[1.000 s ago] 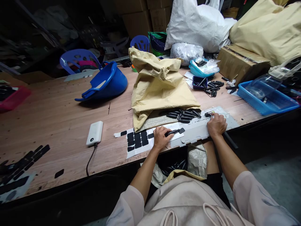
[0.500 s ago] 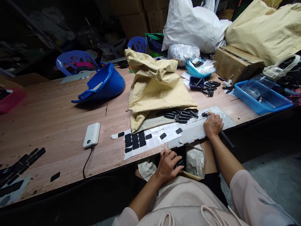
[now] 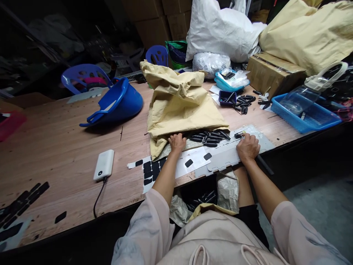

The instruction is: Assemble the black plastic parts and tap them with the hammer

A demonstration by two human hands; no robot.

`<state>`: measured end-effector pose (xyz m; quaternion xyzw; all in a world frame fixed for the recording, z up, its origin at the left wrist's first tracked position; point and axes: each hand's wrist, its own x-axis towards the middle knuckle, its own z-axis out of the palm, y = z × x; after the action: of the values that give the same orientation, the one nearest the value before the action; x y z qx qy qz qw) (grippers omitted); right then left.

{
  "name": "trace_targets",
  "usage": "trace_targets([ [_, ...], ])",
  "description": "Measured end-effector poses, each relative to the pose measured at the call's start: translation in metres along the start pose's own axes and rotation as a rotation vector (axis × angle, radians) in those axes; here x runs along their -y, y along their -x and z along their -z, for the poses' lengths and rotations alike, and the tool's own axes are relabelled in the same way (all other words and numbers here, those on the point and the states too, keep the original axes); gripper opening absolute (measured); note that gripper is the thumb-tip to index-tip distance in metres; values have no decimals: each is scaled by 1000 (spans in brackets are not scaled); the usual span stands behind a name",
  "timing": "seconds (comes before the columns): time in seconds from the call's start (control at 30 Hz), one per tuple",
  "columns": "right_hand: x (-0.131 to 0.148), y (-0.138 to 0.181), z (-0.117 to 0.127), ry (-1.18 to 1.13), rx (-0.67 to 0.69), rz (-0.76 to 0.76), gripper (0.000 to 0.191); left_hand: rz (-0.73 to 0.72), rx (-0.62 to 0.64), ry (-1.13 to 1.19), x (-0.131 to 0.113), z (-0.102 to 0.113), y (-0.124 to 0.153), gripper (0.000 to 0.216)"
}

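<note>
My left hand (image 3: 177, 142) lies at the mouth of a yellow woven sack (image 3: 184, 110), fingers apart and bent over its lower edge, fingertips partly hidden. Just right of it, a heap of slim black tube-like pieces (image 3: 209, 138) spills out of the sack. My right hand (image 3: 248, 148) is closed around a tool with a long dark handle (image 3: 265, 165) that sticks out below the fist. Touching that fist's far side is a short black piece with a yellow-green spot (image 3: 239, 134). It rests on a grey cardboard sheet (image 3: 226, 156). Another open sack (image 3: 227, 191) in my lap holds more black pieces (image 3: 204, 198).
Black rounded stickers (image 3: 148, 170) sit on white paper left of the cardboard. A white power bank (image 3: 104, 164) with a cable and a tilted blue scoop-shaped basin (image 3: 121, 97) are further left. To the right stands a blue tray (image 3: 311, 114) with a clear jug, near a cardboard box (image 3: 275, 73).
My left hand has left the lap sack and moved up onto the table, to the yellow sack's mouth. My right hand stays in place with the tool. The view has shifted slightly.
</note>
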<state>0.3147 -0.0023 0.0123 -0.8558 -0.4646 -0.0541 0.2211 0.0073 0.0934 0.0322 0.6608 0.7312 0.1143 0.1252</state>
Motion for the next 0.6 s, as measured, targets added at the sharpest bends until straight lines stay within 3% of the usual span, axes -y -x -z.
trace_targets([
  [0.1,-1,0,-1,0,-5,8,34,-1,-65,34,11,-1,11,19],
  [0.23,-4,0,-5,-1,-35,25,34,-56,-169,152,28,-4,53,20],
  [0.4,-3,1,-5,11,-48,26,35,-288,-34,288,27,-19,106,21],
  [0.6,-3,-1,1,-19,-6,-4,38,-317,43,364,23,-29,117,25],
])
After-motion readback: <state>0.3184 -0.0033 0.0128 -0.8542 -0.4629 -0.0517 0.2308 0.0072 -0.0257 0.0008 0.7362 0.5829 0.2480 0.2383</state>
